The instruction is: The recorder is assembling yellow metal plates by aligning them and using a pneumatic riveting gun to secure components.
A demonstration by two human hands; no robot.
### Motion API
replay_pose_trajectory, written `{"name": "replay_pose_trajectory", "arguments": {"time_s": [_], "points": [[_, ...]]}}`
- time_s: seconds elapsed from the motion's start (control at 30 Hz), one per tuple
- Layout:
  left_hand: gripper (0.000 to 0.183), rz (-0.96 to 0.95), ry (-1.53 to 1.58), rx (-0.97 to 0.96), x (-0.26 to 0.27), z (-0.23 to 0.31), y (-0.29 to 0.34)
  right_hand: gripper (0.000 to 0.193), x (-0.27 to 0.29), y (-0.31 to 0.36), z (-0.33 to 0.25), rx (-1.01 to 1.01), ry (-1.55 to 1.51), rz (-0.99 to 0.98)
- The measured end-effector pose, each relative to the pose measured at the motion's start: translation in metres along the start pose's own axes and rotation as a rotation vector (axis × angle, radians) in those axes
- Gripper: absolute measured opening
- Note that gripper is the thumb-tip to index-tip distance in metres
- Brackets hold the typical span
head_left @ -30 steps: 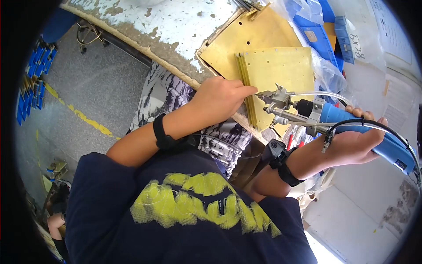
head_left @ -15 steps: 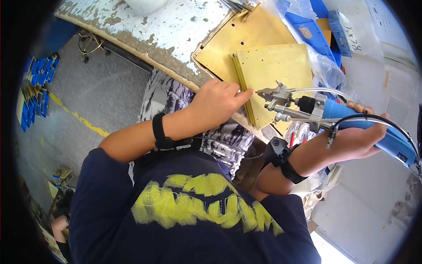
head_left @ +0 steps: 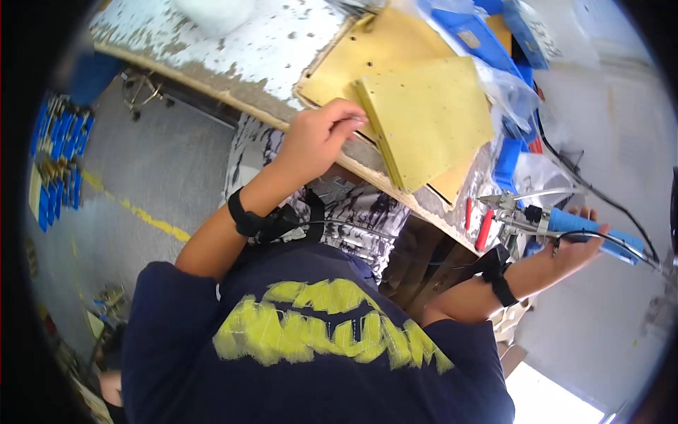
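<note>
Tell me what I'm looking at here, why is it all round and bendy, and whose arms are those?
The picture comes from a small camera worn on a person's head, looking down. Its lens sees very wide, so straight edges curve near the rim. No machine here: the two arms belong to the person wearing the camera, in a dark blue shirt with yellow paint marks.

The left hand rests its fingers on the edge of a stack of yellow boards. The boards lie on a worn white workbench, and under them is a bigger yellow sheet. Blue trays and clear plastic bags sit farther back.

The right hand holds a tool with a blue handle, a metal tip and a thin cable, out to the side, away from the boards. Each wrist wears a black band.
</note>
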State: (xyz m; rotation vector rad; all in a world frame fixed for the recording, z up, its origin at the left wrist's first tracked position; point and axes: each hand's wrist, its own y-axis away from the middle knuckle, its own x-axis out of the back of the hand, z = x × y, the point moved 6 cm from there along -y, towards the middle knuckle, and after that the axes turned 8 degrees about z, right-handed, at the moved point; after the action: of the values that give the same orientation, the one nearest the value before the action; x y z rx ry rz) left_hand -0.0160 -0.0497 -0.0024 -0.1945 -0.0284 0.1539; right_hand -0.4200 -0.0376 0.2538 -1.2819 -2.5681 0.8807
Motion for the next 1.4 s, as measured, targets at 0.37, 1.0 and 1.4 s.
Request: {"name": "replay_pose_trajectory", "arguments": {"time_s": [0.37,1.0,1.4], "points": [[0.009,0.094,0.306,0.144,0.003,-0.006,0.017,0.05,0.021,0.075,-0.062,0.612,0.566,0.439],[0.031,-0.138,0.307,0.348,0.006,-0.005,0.063,0.013,-0.339,0.256,0.077,1.103,0.43,-1.387],[0.091,-0.507,0.448,0.385,-0.073,0.0,0.082,0.022,-0.108,0.25,-0.014,-0.198,0.17,-1.126]]}}
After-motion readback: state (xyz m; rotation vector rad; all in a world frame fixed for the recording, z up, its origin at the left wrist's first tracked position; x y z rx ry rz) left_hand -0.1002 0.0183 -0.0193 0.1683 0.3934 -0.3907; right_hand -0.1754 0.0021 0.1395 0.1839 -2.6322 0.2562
